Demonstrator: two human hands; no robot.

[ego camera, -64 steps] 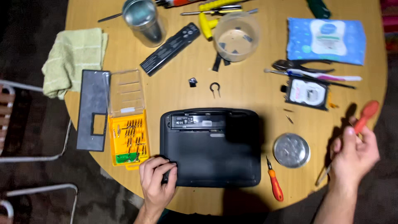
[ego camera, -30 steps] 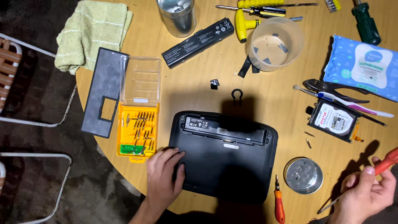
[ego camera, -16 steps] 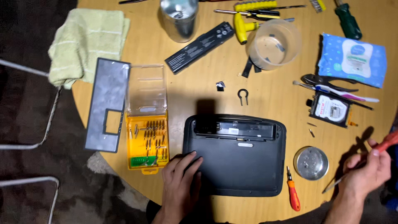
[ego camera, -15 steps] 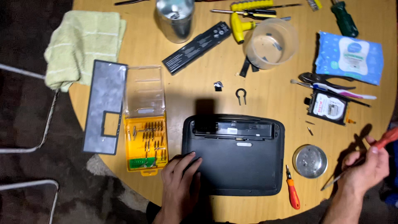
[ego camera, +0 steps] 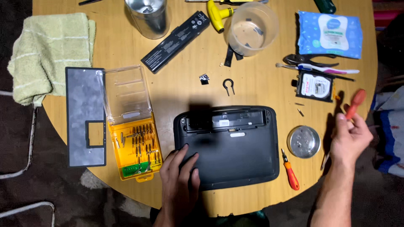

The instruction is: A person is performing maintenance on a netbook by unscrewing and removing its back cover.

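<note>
A black laptop base [ego camera: 235, 147] lies upside down on the round wooden table [ego camera: 185, 88], its battery bay empty at the far edge. My left hand [ego camera: 180, 180] rests flat on its near left corner, fingers spread. My right hand [ego camera: 350, 136] hovers over the table's right edge, closed around a red-handled screwdriver [ego camera: 354, 104] whose shaft points down towards me. A small round metal dish [ego camera: 304, 141] and a short orange screwdriver [ego camera: 290, 174] lie between the laptop and that hand.
An open yellow bit case [ego camera: 134, 138] and a grey panel [ego camera: 85, 117] lie left of the laptop. A green towel [ego camera: 46, 50], metal cup [ego camera: 147, 17], black battery [ego camera: 175, 35], plastic tub [ego camera: 251, 29], wipes pack [ego camera: 330, 33], pliers, toothbrush and hard drive [ego camera: 315, 85] sit farther back.
My right hand has risen and come in over the table edge with the red screwdriver. My left hand has stayed on the laptop's near left corner.
</note>
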